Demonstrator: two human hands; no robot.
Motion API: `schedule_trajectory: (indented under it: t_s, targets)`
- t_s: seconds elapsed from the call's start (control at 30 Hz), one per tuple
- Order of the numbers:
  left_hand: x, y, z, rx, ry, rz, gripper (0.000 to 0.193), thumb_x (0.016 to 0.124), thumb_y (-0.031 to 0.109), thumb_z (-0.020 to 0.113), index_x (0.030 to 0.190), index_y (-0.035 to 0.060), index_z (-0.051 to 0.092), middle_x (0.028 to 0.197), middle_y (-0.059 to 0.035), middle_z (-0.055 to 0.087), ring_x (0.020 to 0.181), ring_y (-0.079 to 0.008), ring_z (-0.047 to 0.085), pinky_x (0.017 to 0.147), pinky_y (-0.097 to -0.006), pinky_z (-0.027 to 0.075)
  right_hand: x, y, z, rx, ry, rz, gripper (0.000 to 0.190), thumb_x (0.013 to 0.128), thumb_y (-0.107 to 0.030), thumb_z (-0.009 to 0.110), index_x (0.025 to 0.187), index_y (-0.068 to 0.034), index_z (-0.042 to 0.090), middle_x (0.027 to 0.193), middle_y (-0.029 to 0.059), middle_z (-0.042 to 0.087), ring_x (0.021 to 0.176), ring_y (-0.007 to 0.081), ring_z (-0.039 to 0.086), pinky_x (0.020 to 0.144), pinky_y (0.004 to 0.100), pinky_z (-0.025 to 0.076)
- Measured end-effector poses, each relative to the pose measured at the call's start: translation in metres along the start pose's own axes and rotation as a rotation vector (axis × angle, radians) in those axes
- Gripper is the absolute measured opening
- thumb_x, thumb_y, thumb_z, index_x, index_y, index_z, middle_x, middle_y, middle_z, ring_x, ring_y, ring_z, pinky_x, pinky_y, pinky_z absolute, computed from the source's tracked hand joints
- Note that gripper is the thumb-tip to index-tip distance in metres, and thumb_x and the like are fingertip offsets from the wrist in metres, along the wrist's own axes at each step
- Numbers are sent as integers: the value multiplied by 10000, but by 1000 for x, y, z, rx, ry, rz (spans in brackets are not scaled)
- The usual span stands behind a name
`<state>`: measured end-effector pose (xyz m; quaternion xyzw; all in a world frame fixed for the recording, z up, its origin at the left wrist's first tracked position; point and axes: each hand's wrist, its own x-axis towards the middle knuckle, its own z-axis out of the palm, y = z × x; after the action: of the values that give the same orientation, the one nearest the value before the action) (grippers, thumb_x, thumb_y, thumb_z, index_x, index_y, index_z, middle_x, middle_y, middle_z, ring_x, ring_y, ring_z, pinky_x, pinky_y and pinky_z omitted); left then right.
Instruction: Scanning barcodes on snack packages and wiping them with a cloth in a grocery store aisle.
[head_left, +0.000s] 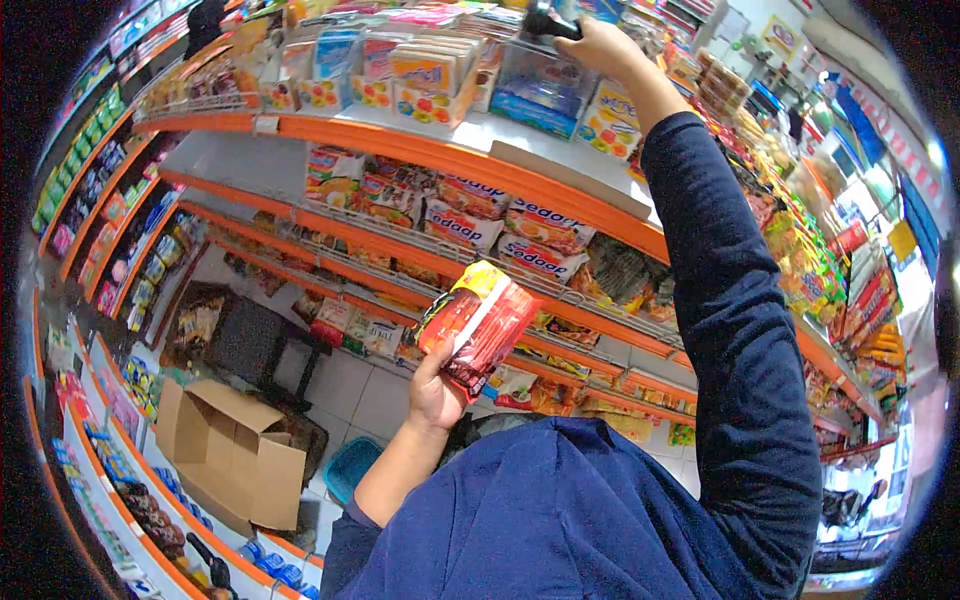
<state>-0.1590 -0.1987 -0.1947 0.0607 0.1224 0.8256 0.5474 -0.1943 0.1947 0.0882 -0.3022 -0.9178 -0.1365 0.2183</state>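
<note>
My left hand (437, 394) grips a red and yellow plastic-wrapped food packet (484, 322) in front of the shelves. My right hand (604, 46) is stretched up to the top shelf, its fingers on a dark object (546, 22) whose kind I cannot tell. Under that object stands a clear plastic container with a blue lower part (540, 94). Beside it are a white box printed with fruit (611, 120) and open display boxes of flat sachets (427, 82). Instant noodle packs (540, 255) lie on the shelf below.
Shelves with orange edges (390, 154) curve across the view. An open cardboard box (232, 457) and a teal plastic basket (352, 466) stand low at the left, near a dark chair (251, 337). More stocked shelves (112, 465) run along the left; hanging snack packs (802, 262) are at the right.
</note>
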Motion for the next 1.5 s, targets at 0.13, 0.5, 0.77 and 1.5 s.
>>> schedule_trajectory:
  t_s: [0.13,0.5,0.77,1.5]
  targets:
    - [-1,3,1,-9,14,-1,495,933,270,464,1316,-27,362,1277,-176,498,1138,-284,528,973,-408,425,6,12,-1,52,128,-170,478,808,-397,627,1105,-27,568,966,252,623,895,386,608,751,425,476]
    - [-4,7,19,56,-20,74,543,792,-47,557,1298,-20,361,1250,-169,503,1165,-303,499,1010,-517,391,-137,-16,-78,611,152,-21,365,776,-212,669,1089,-59,560,844,109,639,774,208,626,700,353,495]
    - [4,-8,21,237,-92,-147,609,694,-28,589,1274,-32,405,1214,-154,538,1134,-275,528,998,-424,397,-357,-74,3,1190,-104,51,477,746,-36,648,1200,-26,504,1180,126,559,1094,222,524,962,340,383]
    - [22,-114,34,865,-24,-224,569,840,115,638,1320,61,336,1309,-99,431,1206,-211,428,1026,-353,316,-481,-80,37,1768,114,1269,421,814,-75,676,1192,-45,491,1093,83,596,968,169,585,865,308,465]
